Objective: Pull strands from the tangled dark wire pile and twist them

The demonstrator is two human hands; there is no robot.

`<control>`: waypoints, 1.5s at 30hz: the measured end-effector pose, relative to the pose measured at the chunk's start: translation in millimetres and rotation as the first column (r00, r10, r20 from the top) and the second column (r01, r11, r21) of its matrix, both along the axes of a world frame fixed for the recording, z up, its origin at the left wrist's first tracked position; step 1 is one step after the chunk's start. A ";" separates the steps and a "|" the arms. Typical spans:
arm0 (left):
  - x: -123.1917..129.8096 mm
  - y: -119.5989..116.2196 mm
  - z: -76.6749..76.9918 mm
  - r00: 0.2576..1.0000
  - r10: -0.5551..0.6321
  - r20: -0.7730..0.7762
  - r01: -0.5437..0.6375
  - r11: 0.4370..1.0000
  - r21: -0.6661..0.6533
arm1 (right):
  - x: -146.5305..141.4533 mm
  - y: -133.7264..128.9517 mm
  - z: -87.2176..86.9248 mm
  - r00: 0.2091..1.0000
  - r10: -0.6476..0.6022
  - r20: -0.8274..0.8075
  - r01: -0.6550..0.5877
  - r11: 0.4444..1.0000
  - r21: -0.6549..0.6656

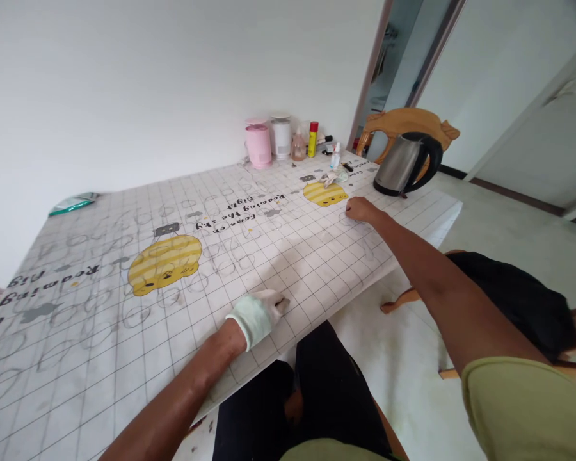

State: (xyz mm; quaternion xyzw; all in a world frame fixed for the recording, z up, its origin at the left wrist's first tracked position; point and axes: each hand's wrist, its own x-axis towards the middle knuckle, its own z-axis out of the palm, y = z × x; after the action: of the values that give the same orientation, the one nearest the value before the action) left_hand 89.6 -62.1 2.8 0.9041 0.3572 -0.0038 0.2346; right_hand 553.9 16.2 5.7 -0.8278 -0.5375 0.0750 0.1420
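Observation:
My left hand (264, 312), in a whitish-green knitted glove, rests near the front edge of the table with its fingers curled into a fist; nothing shows in it. Further right, my right hand (359, 210) is bare and closed, set down on the tablecloth (312, 256) beside a printed yellow striped bear. What its fingers hold, if anything, is hidden. A crumpled whitish glove (335, 177) lies just beyond that hand. To its right stands a steel kettle (397, 164) with a black handle. Grey looping marks cover much of the cloth's left side.
By the wall stand a pink canister (258, 146), a white canister (281, 139), a spray bottle (298, 146), a red-capped yellow can (313, 139) and a small white bottle (335, 157). A green packet (73, 203) lies far left. A wooden chair (403, 119) stands behind the kettle.

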 end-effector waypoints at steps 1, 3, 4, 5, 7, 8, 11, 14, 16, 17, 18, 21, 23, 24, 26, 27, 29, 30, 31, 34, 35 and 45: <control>0.1 -0.4 0.9 1.000 0.000 -0.001 0.000 1.000 0.001 | -2.7 2.0 -1.8 1.000 -0.001 0.020 0.001 1.000 -0.020; -0.2 -0.8 1.7 1.000 -0.011 -0.002 0.011 1.000 -0.003 | -5.5 4.7 -2.4 0.996 -0.005 0.085 0.010 0.998 -0.058; -0.4 -0.6 1.4 1.000 -0.018 -0.001 0.018 1.000 -0.005 | -5.3 5.1 -1.0 0.994 0.000 0.111 0.007 0.998 -0.065; -0.6 -0.2 0.8 1.000 -0.024 0.000 0.024 1.000 -0.008 | -4.1 4.9 1.7 0.991 0.007 0.135 0.002 0.998 -0.064; -0.7 0.8 -1.1 0.999 -0.034 0.004 0.034 0.999 -0.009 | 0.6 3.0 10.4 0.984 0.014 0.179 -0.006 0.999 -0.045; -0.7 1.3 -2.1 0.999 -0.037 0.006 0.037 0.999 -0.008 | 3.4 1.6 16.2 0.980 0.015 0.197 -0.009 1.000 -0.029; -0.5 2.0 -3.9 0.999 -0.043 0.006 0.043 0.999 0.000 | 10.5 -3.2 36.6 0.973 0.011 0.232 -0.016 1.000 0.017; -0.9 1.2 -3.2 0.999 -0.052 0.007 0.052 0.999 0.016 | 13.0 -7.9 55.4 0.972 0.006 0.234 -0.023 0.997 0.069; -1.7 0.7 -1.5 0.998 -0.064 0.010 0.064 0.998 0.027 | 13.1 -10.7 63.2 0.986 -0.006 0.169 -0.016 0.992 0.124; -2.2 0.6 -0.5 0.997 -0.073 0.011 0.073 0.997 0.031 | 13.1 -12.0 65.2 0.994 -0.014 0.106 -0.003 0.987 0.159; -2.7 0.7 0.4 0.996 -0.083 0.012 0.082 0.996 0.034 | 13.0 -13.2 65.8 0.999 -0.023 0.024 0.018 0.980 0.196; -4.1 1.7 2.2 0.994 -0.105 0.012 0.104 0.994 0.042 | 12.0 -16.5 60.9 0.952 -0.059 -0.300 0.157 0.936 0.315; -4.7 2.4 2.1 0.994 -0.110 0.013 0.109 0.993 0.047 | 9.9 -18.7 54.4 0.846 -0.077 -0.528 0.309 0.877 0.368; -4.8 2.6 1.8 0.994 -0.108 0.013 0.108 0.993 0.047 | 8.4 -19.8 50.8 0.789 -0.081 -0.609 0.379 0.844 0.379; -4.7 2.5 0.7 0.995 -0.097 0.017 0.096 0.994 0.045 | 4.6 -21.9 44.2 0.709 -0.087 -0.700 0.483 0.783 0.392; -4.3 2.1 0.1 0.996 -0.089 0.020 0.088 0.995 0.043 | 2.5 -22.7 41.4 0.690 -0.089 -0.718 0.517 0.755 0.404; -3.3 0.7 -0.6 0.997 -0.069 0.030 0.068 0.997 0.038 | -2.4 -24.0 37.4 0.663 -0.083 -0.744 0.574 0.694 0.434; -2.7 -0.1 -0.7 0.998 -0.059 0.035 0.057 0.998 0.036 | -5.5 -24.3 36.3 0.648 -0.073 -0.758 0.598 0.665 0.447; -2.2 -1.0 -0.5 0.998 -0.050 0.041 0.049 0.998 0.034 | -9.6 -24.6 36.0 0.634 -0.058 -0.771 0.614 0.644 0.457; -1.9 -2.4 1.8 0.997 -0.009 0.070 0.006 0.999 0.040 | -31.6 -25.0 38.7 0.602 0.015 -0.799 0.611 0.635 0.472; -2.5 -1.8 3.1 0.996 0.015 0.083 -0.019 0.999 0.046 | -43.3 -25.3 40.6 0.589 0.056 -0.806 0.587 0.656 0.475; -30.3 38.9 27.8 0.653 0.509 0.561 -0.450 0.856 -0.253 | -218.5 -35.8 47.4 0.566 0.552 -0.613 -0.159 0.802 0.575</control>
State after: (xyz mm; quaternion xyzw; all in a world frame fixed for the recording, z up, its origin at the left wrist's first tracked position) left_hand 59.2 -23.2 30.6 0.7169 0.4874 0.3336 0.3703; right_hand 335.4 -19.6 53.1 -0.5293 -0.5895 0.3121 0.5244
